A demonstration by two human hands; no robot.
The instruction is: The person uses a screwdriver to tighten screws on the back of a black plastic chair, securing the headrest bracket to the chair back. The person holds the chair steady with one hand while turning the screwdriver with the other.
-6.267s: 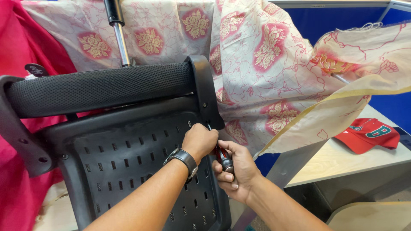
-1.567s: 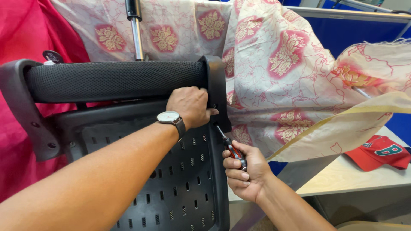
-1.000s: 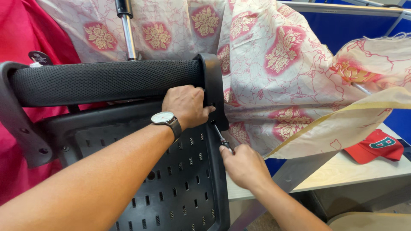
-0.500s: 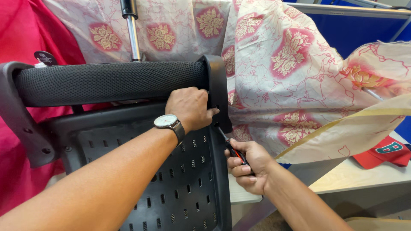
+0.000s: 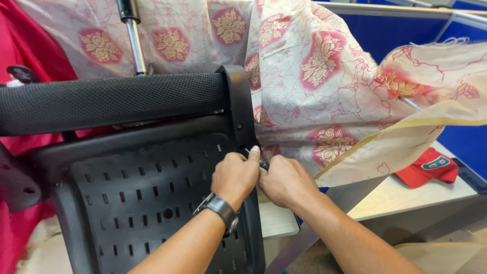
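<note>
A black office chair lies tipped, its perforated plastic shell (image 5: 147, 203) facing me and a mesh-padded bar (image 5: 111, 101) across the top. My left hand (image 5: 234, 176), with a wristwatch, is curled at the shell's right edge, its index finger on the upright frame piece (image 5: 238, 111). My right hand (image 5: 287, 180) is closed right against it. Between the two hands only a small dark bit of the screwdriver (image 5: 264, 165) shows; the rest is hidden in my fists.
The chair's metal gas cylinder (image 5: 133, 35) sticks up behind. A cream cloth with red flowers (image 5: 314, 76) drapes behind and to the right. Red fabric (image 5: 25, 56) hangs at left. A red cap (image 5: 430, 167) lies on a pale desk (image 5: 395, 195) before a blue partition (image 5: 406, 33).
My left hand has left the top of the frame piece and dropped down to meet my right hand at the shell's edge. The screwdriver, plainly visible earlier, is now mostly covered.
</note>
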